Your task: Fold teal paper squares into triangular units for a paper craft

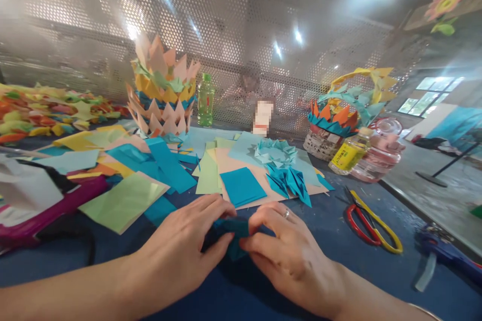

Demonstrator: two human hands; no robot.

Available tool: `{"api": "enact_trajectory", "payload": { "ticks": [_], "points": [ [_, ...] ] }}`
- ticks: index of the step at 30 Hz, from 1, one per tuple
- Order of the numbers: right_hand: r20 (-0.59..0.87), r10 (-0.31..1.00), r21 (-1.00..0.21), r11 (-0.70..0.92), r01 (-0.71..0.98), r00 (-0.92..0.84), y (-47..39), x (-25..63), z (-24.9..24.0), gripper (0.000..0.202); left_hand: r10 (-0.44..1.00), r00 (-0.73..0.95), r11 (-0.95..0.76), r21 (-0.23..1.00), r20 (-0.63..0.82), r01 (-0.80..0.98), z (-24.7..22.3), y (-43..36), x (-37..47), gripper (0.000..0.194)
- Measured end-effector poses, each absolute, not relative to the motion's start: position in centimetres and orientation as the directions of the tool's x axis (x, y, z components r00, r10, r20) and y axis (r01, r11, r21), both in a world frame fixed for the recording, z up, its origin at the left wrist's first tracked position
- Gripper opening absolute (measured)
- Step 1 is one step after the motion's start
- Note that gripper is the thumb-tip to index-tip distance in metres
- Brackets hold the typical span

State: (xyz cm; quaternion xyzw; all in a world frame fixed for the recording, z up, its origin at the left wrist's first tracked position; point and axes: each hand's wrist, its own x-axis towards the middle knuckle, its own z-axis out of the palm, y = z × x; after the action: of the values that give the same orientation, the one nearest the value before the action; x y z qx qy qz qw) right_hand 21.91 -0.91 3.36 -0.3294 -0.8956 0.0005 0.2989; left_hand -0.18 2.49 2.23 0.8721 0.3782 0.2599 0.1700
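Between my hands, low over the dark blue table, is a small piece of blue paper (235,241), partly hidden by my fingers. My left hand (192,241) pinches its left side between thumb and fingers. On the right side my right hand (288,246), with a ring on one finger, grips the same paper. Just beyond them lies a stack of blue paper squares (243,185). Beside that stack are folded blue paper pieces (289,183) and a pale blue ring of folded points (275,153).
Red-and-yellow scissors (372,223) and a blue glue gun (437,246) lie at right. A purple tool (56,210) is at left. Behind stand a tiered paper craft (161,90), a green bottle (205,100), a paper basket (324,143) and a yellow-labelled bottle (350,153).
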Motion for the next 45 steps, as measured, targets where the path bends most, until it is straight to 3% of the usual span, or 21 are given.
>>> {"api": "enact_trajectory", "payload": {
  "ticks": [2, 4, 7, 11, 16, 23, 36, 45],
  "points": [
    [0.493, 0.614, -0.22, 0.774, 0.594, -0.617, -0.7, 21.8, 3.2, 0.014, 0.664, 0.623, -0.748, 0.386, 0.415, 0.54, 2.0, 2.2, -0.3, 0.033],
    [0.488, 0.617, -0.234, 0.774, 0.589, -0.617, -0.6, 21.7, 2.9, 0.014, 0.568, 0.688, -0.823, 0.321, 0.452, 0.469, 2.3, 1.7, -0.3, 0.031],
    [0.487, 0.619, -0.241, 0.773, 0.587, -0.616, -0.4, 21.7, 2.6, 0.014, 0.494, 0.728, -0.868, 0.322, 0.475, 0.378, 3.2, 1.1, -0.1, 0.028],
    [0.405, 0.66, -0.243, 0.745, 0.622, -0.633, -0.5, 21.7, 2.8, 0.008, 0.501, 0.722, -0.862, 0.35, 0.478, 0.366, 3.7, 0.8, -0.1, 0.022],
    [0.438, 0.634, -0.168, 0.754, 0.635, -0.637, -0.8, 21.7, 2.8, 0.007, 0.543, 0.722, -0.83, 0.407, 0.429, 0.382, 2.6, 1.5, -0.1, 0.018],
    [0.452, 0.615, -0.115, 0.758, 0.641, -0.646, -0.6, 21.6, 2.5, 0.008, 0.426, 0.734, -0.902, 0.311, 0.529, 0.299, 2.5, 2.0, 0.1, 0.025],
    [0.351, 0.657, -0.32, 0.754, 0.574, -0.667, -0.3, 22.4, 3.0, 0.014, 0.435, 0.716, -0.898, 0.326, 0.546, 0.297, 3.1, 0.9, 0.2, 0.023],
    [0.399, 0.596, -0.23, 0.801, 0.553, -0.697, -0.6, 23.0, 3.0, 0.01, 0.441, 0.7, -0.897, 0.293, 0.562, 0.33, 2.9, 0.9, 0.2, 0.026]
  ]
}}
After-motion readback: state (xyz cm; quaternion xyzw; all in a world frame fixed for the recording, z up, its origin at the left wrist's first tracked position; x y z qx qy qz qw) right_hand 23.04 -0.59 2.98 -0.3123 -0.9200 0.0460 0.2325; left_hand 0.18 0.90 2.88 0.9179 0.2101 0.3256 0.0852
